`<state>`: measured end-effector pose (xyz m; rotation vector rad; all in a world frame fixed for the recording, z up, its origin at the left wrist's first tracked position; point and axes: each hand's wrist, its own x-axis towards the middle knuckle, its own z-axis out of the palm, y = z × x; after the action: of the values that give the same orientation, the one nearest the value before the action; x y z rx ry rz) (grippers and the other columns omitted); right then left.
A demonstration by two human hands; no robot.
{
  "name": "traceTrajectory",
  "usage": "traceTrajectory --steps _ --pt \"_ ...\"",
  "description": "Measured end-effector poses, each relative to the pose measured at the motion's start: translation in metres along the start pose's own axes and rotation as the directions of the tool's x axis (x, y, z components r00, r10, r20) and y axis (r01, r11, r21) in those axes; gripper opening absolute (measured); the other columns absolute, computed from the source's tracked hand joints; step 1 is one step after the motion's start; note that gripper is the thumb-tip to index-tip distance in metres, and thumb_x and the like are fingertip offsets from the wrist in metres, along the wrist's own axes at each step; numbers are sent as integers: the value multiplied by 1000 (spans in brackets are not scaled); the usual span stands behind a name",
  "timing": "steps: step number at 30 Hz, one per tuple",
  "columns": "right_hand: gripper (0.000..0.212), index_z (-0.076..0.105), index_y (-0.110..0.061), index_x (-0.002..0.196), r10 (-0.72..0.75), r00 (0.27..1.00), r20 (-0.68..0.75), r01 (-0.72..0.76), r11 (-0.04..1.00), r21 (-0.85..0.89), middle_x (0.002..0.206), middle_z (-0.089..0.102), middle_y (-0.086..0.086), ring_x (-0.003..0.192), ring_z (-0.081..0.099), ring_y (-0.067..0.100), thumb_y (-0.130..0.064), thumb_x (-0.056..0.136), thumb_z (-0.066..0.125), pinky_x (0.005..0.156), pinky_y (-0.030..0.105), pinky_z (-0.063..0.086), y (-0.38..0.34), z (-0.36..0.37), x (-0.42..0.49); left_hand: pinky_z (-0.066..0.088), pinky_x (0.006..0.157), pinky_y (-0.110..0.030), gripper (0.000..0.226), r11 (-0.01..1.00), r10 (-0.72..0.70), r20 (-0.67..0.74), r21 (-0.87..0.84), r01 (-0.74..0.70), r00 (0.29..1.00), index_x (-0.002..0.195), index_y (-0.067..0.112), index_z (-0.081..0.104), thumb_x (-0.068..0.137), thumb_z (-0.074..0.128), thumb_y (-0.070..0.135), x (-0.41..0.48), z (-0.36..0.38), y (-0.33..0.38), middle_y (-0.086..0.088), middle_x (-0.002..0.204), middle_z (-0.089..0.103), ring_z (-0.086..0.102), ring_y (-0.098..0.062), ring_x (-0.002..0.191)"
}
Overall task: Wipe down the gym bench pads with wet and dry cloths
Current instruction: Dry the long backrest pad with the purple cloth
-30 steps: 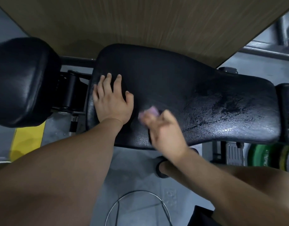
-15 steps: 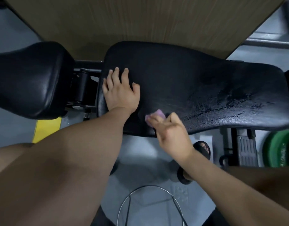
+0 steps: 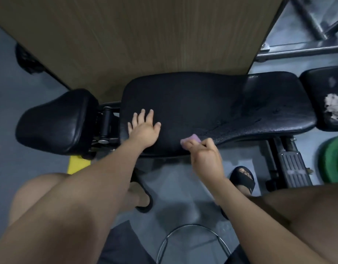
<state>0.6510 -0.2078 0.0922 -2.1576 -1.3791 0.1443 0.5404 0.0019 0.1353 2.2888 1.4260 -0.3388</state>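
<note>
The long black bench pad (image 3: pixel 212 103) lies across the middle, cracked and shiny on its right half. My left hand (image 3: pixel 144 128) rests flat on its left end, fingers spread. My right hand (image 3: pixel 204 153) grips a small pink cloth (image 3: pixel 193 139) at the pad's near edge, most of the cloth hidden in the fist. A smaller black pad (image 3: pixel 55 121) sits to the left across a hinge. Another black pad (image 3: pixel 324 88) at the far right has a pale crumpled cloth (image 3: pixel 335 104) lying on it.
A wooden panel (image 3: pixel 145 39) rises behind the bench. Green weight plates (image 3: pixel 336 159) and the bench's steel foot (image 3: pixel 292 166) stand at the right. My sandalled feet (image 3: pixel 242 178) are on the grey floor, with a metal hoop (image 3: pixel 193 237) below and a steel frame (image 3: pixel 307 46) at top right.
The view has pulled back and up, showing more of the bench and the right pad. My right hand with the pink cloth slid toward the pad's near edge. My left hand stayed flat.
</note>
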Motion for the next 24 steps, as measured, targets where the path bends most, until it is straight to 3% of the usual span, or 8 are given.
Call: traceTrajectory --steps 3,6,11,14,18,22,24 --pt "47 67 -30 126 124 990 -59 -125 992 3 119 64 -18 92 46 19 -3 88 58 83 31 50 7 1 3 -3 125 -50 66 999 31 59 25 -32 998 159 45 7 101 33 62 -26 10 -2 10 169 -10 -13 -22 155" --pt "46 68 -16 126 20 998 -56 -23 999 -40 115 68 -12 88 45 22 -1 87 49 79 37 53 -1 11 -4 -4 124 -50 78 996 -10 137 87 -2 991 157 49 -5 94 32 75 -40 14 2 12 167 -19 -19 -21 154" --pt "45 68 -28 127 -183 979 87 189 980 -68 124 65 -23 90 49 16 -14 90 46 75 23 52 23 -18 -9 2 121 -63 112 984 -116 224 160 81 968 157 38 -19 82 52 81 -45 8 32 2 165 -28 -23 -35 152" --pt "60 63 -34 130 -27 993 116 40 993 -111 128 62 -25 95 42 13 2 83 57 78 22 51 59 -45 -5 14 117 -70 120 981 -143 281 169 98 949 154 42 -23 79 65 74 -40 -3 51 -9 164 -28 -19 -47 150" --pt "65 63 -25 134 171 983 70 -161 979 -126 126 64 -22 94 22 9 13 84 51 83 14 36 79 -60 -2 17 117 -70 124 973 -159 334 210 91 929 148 51 -27 74 69 76 -35 -9 56 -15 161 -33 -18 -55 146" --pt "59 69 -15 128 117 990 73 -111 991 -74 124 70 -9 86 49 26 12 76 55 75 21 48 37 -37 -1 16 116 -71 123 983 -143 339 154 95 930 150 50 -24 75 71 72 -36 -9 54 -13 161 -34 -21 -54 146" --pt "57 71 -18 123 32 994 104 -27 998 -52 118 71 -12 80 50 21 7 72 67 70 16 46 22 -27 -6 17 114 -74 121 985 -133 324 146 90 937 152 49 -21 77 71 70 -39 -7 56 -12 161 -34 -21 -52 147"
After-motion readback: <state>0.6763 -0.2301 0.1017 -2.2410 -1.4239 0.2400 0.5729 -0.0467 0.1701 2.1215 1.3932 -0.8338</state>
